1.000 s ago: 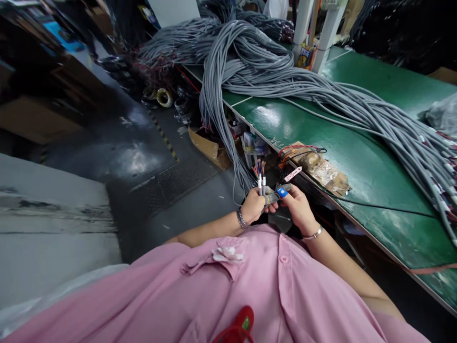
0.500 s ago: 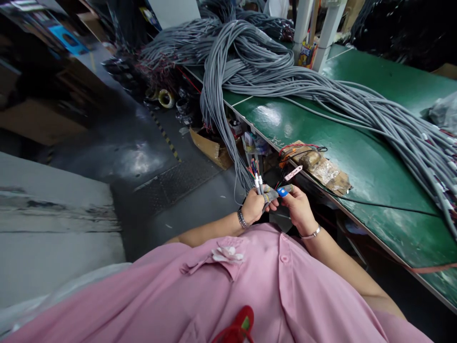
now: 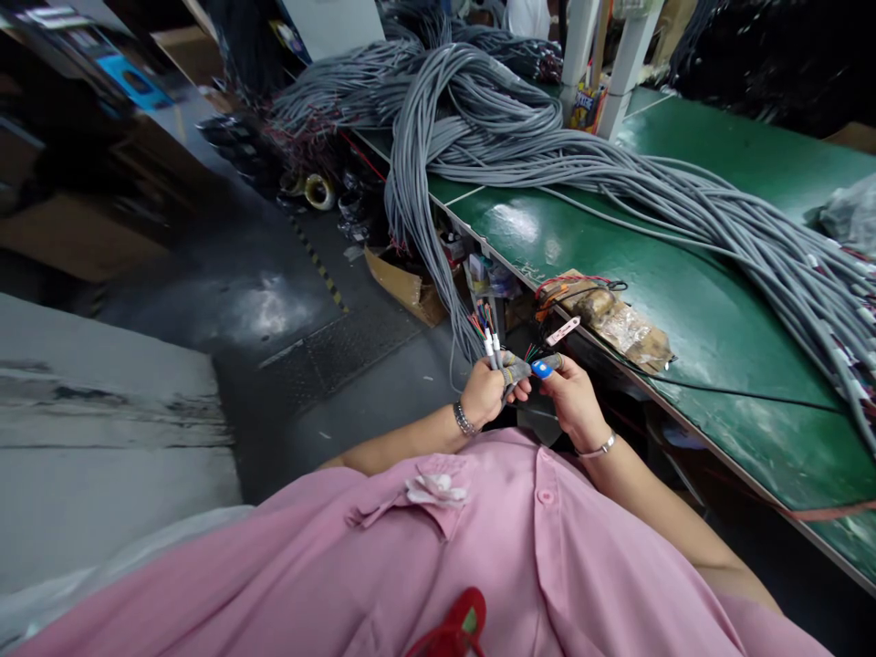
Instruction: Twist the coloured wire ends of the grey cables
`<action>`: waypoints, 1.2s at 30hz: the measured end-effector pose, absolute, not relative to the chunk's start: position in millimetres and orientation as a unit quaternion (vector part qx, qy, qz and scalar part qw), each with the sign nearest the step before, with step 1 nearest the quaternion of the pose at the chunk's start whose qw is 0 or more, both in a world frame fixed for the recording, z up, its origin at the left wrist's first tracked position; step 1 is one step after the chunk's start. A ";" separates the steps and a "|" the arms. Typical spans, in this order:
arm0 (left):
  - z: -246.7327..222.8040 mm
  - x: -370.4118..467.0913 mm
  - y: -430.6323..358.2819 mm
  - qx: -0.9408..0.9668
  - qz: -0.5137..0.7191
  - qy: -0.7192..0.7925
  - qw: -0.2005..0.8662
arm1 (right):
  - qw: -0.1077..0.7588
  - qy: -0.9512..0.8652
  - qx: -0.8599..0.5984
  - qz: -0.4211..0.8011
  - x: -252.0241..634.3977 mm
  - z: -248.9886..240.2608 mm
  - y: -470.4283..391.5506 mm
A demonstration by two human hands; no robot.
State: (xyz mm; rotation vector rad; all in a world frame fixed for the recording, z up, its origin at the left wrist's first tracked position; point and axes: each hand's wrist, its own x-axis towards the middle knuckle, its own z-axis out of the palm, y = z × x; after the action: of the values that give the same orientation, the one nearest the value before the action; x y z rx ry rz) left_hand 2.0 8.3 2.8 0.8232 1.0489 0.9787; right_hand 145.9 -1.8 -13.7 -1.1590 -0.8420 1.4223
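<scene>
My left hand is closed around several grey cables. White sleeves sit near the cable ends, and thin coloured wires fan out above them. Grey fabric covers wrap some of my fingertips. Just to the right, my right hand pinches at a small blue piece with a white mark; its exact kind I cannot make out. A few green and red wire ends poke up between the two hands, close to the blue piece.
A thick bundle of grey cables lies over the green table and hangs off its near edge. A taped cardboard piece with wires lies at that edge. Below stands an open carton. A grey cabinet is at left.
The white-sleeved cable ends in my left hand have tilted slightly left, and their wires are more spread. The green and red wire ends between my hands show more clearly. My right hand is nearly still.
</scene>
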 end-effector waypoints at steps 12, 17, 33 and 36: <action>2.7 3.8 7.4 0.380 0.447 0.476 0.655 | 0.503 -0.371 -0.488 0.609 147.6 -7.1 -2.5; 3.1 5.3 7.1 0.398 0.432 0.478 0.653 | 0.501 -0.399 -0.486 0.595 147.8 -1.2 -1.7; 8.6 -10.7 19.0 0.373 0.393 0.394 0.742 | 0.529 -0.243 -0.393 0.711 173.4 -12.4 13.9; 11.5 -11.6 22.0 0.376 0.353 0.385 0.765 | 0.511 -0.252 -0.377 0.730 179.0 -8.1 24.0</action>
State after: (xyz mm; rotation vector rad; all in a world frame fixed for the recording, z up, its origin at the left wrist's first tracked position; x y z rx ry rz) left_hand -11.6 22.0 11.5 0.8165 0.8370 0.7665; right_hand 179.0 24.0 -8.1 -0.9066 -0.6071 1.7582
